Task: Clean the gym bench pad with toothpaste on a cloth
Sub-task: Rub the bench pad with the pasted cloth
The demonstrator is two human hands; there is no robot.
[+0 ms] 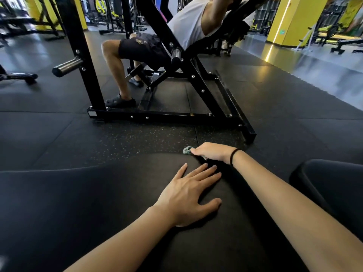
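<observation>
Bench pad [88,203] fills near field: black, matte, long axis judged 9-to-3 o'clock. Left hand [188,195] lies flat on pad, fingers straight and spread, holding nothing. Right hand [212,153] at 12 o'clock from left hand, on pad's far edge, fingers curled tight round grey-green cloth [187,150]; cloth tip protrudes toward 9 o'clock. Toothpaste not discernible. Bulk of pad lies 6 to 9 o'clock from cloth; next stroke judged to run that way. Left hand sits in 6 o'clock path. Second pad [334,183] at 3 o'clock, apart.
</observation>
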